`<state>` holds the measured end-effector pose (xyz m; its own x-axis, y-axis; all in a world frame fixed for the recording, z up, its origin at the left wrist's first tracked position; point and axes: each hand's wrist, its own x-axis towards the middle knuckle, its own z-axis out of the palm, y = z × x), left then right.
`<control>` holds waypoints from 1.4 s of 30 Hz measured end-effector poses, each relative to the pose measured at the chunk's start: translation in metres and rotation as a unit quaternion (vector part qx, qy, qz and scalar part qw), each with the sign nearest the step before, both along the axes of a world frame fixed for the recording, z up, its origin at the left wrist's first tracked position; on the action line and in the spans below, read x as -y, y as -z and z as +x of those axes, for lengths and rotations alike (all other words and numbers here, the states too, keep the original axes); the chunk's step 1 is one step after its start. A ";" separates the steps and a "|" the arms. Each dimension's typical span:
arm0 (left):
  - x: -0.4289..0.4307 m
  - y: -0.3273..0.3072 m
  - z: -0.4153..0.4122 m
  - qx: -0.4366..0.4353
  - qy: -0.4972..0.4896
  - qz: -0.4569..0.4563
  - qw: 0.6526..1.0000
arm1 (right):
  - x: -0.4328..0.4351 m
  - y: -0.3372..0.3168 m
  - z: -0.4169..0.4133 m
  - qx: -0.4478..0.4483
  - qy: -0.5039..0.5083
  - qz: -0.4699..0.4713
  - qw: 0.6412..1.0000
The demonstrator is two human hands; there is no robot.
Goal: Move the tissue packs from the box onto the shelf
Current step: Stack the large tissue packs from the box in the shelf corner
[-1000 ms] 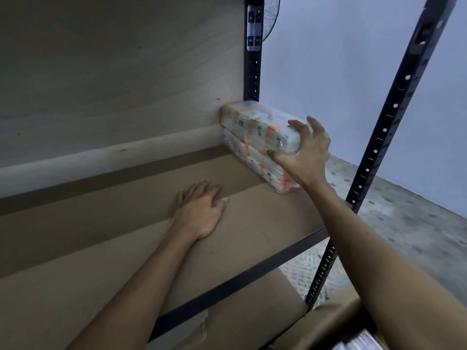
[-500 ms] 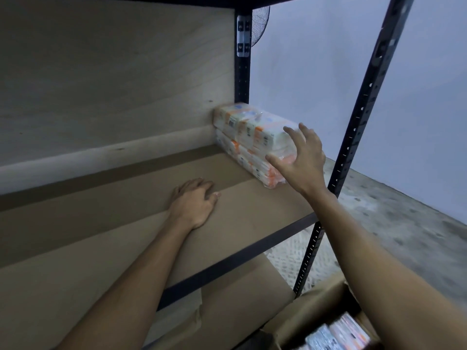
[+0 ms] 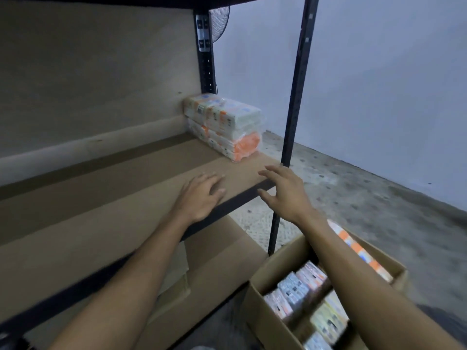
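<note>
Shelf [image 3: 101, 193]: brown board with a black metal front rail, pale wood panel behind it. Left hand [image 3: 202, 195] lies palm down on the board right at the front rail, fingers fairly straight and close together, holding nothing. Back right corner of the shelf: two tissue packs [image 3: 225, 125] stacked one on the other, white wrap with orange ends, tight against the back panel and beside the rear post. Both hands are well apart from this stack. Right hand [image 3: 285, 193] is in the air just past the rail's right end, fingers spread wide and slightly bent, empty; it is near the front post [image 3: 295, 97], a black upright with punched holes. A fan [image 3: 219, 24] is partly visible behind the rear post. Lower right: an open cardboard box [image 3: 273, 314] on the floor, below shelf level, with more packs [image 3: 298, 289] standing in rows inside. One orange-striped pack [image 3: 361, 251] lies along the box's far rim. The right forearm crosses over the box. Speckled grey floor [image 3: 366, 198].
</note>
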<state>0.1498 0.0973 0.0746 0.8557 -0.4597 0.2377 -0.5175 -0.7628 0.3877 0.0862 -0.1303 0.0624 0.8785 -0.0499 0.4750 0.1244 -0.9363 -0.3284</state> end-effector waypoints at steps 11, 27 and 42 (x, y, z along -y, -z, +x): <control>0.091 0.020 -0.085 0.011 0.178 0.004 0.984 | 0.064 0.056 -0.116 -0.069 0.101 0.053 0.991; 0.229 0.164 -0.108 -0.254 0.235 0.041 0.937 | 0.172 0.186 -0.170 -0.193 0.211 0.164 0.944; 0.311 0.242 -0.077 -0.129 0.178 0.070 0.973 | 0.235 0.238 -0.119 -0.218 0.246 0.177 0.928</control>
